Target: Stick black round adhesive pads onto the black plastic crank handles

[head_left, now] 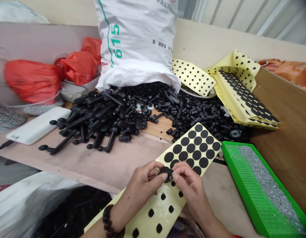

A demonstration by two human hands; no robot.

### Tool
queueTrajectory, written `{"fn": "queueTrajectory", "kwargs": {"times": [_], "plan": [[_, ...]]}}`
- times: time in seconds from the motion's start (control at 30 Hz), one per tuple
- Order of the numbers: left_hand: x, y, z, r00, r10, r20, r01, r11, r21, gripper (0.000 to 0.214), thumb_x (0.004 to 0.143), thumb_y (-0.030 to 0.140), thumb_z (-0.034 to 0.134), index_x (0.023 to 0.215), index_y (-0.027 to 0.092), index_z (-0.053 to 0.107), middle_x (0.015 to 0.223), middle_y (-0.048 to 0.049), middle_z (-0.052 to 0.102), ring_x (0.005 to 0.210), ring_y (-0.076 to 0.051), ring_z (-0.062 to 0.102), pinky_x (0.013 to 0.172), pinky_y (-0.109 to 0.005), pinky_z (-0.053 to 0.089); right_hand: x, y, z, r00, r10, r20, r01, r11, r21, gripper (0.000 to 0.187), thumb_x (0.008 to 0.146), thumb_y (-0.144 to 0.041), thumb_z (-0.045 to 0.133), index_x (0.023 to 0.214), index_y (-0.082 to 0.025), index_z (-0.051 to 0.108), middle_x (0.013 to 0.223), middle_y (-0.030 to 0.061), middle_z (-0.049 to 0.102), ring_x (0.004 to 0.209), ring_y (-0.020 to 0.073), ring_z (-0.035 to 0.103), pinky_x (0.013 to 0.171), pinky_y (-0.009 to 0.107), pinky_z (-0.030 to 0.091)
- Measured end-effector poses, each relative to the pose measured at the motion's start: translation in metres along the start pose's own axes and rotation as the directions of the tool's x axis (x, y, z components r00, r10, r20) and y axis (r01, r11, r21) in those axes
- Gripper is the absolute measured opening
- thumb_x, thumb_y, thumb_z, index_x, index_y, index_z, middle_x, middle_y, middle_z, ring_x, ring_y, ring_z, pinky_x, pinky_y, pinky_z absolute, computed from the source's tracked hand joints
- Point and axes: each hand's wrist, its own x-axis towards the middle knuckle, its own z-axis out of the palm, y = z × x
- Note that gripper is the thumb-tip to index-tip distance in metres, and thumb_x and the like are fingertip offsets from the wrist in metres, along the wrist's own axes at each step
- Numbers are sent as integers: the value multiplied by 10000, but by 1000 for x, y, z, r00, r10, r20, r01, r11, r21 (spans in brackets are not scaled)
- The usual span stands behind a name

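My left hand point(143, 188) and my right hand point(189, 188) pinch a small round black part point(165, 174) between their fingertips. Its exact shape is partly hidden by my fingers. Directly under my hands lies a pale yellow backing sheet point(167, 205) printed with rows of black adhesive dots. Large dots fill its far end, and smaller, spaced dots show near me. A dark bead bracelet point(108, 219) circles my left wrist.
Beyond the sheet, a heap of black plastic parts point(123, 115) spills from a white woven sack point(135, 43). A green perforated tray point(259, 188) of small silver pieces stands right. More dotted sheets point(242, 89) lie behind it; red bags point(31, 81) sit far left.
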Motion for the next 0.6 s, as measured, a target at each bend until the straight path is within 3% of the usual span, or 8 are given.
{"fn": "queueTrajectory", "kwargs": {"times": [0.13,0.23,0.3,0.37,0.43,0.5,0.6], "plan": [[1,0,0,1000,-1,-11,1,999,44,268,804,390,559,948,171,613,554,75,400,468,-80,363,431,-183,336,0,1,-2,1000,-6,6,6,1000,-10,162,834,-253,546,689,-195,589,790,35,562,761,182,535,687,291,404],[0,3,0,1000,-4,-30,6,999,46,299,794,392,567,975,164,639,581,52,477,484,-86,401,448,-188,357,-1,1,-2,994,107,20,-109,986,128,179,836,-277,566,717,-188,665,857,56,612,829,194,560,733,291,423],[-2,6,-1,999,-9,-53,11,999,38,313,781,394,579,976,158,646,628,27,540,512,-95,433,465,-192,385,-2,1,-3,972,227,58,-233,919,318,185,825,-302,589,752,-177,705,907,70,639,839,191,574,770,297,441],[-3,9,-2,997,-22,-73,23,1000,16,334,765,409,589,969,151,650,662,11,577,511,-95,445,462,-195,399,-1,1,-2,936,339,89,-336,796,503,191,791,-329,629,828,-163,716,914,80,660,786,176,587,787,313,460],[-4,10,-3,996,-36,-82,34,999,-24,356,747,422,598,967,147,650,637,17,572,482,-88,435,443,-194,393,0,1,-2,910,407,79,-371,712,596,258,762,-358,659,925,-160,692,907,83,672,739,166,596,777,331,475],[-4,10,-3,996,-40,-81,36,998,-55,354,740,423,601,957,147,651,614,25,561,469,-83,428,432,-189,382,1,0,-2,918,393,44,-349,754,556,293,784,-385,637,990,-177,658,900,70,669,734,162,599,756,321,481],[-5,9,-2,999,-11,-51,10,1000,-24,315,771,386,581,973,155,653,621,26,565,472,-79,423,439,-187,367,2,-1,0,965,246,88,-260,938,230,267,862,-393,545,1045,-217,627,835,32,641,737,156,589,709,274,474]]}}
